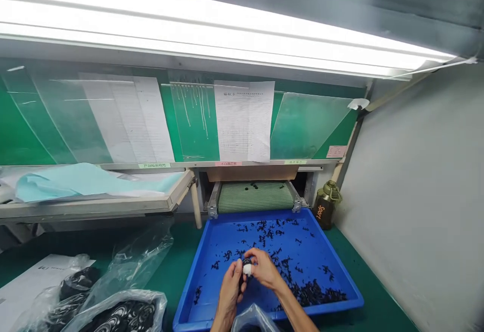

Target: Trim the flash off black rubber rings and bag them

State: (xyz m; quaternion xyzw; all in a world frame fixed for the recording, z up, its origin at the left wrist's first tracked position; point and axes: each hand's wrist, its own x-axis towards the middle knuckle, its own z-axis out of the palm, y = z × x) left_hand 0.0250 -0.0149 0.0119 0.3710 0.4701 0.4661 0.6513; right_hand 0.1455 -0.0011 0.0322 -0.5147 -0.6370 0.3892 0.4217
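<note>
Over the front part of a blue tray (189,291), my two hands meet around a small black ringed part (247,261). My left hand (230,287) is closed round its lower side. From the right, my right hand (263,270) pinches at it, and something white (247,270) shows between the fingers. Many small black pieces (315,293) lie scattered in the tray, thickest at the front right. Below my hands, a clear plastic bag (254,317) opens at the bottom edge; its contents are mostly cut off.
Behind the tray ends a green conveyor belt (255,198) with a few black pieces. A bottle (327,205) stands at the right. On the left are bags of black rings (128,314), a paper sheet (32,286) and a raised shelf (151,203) with blue cloth.
</note>
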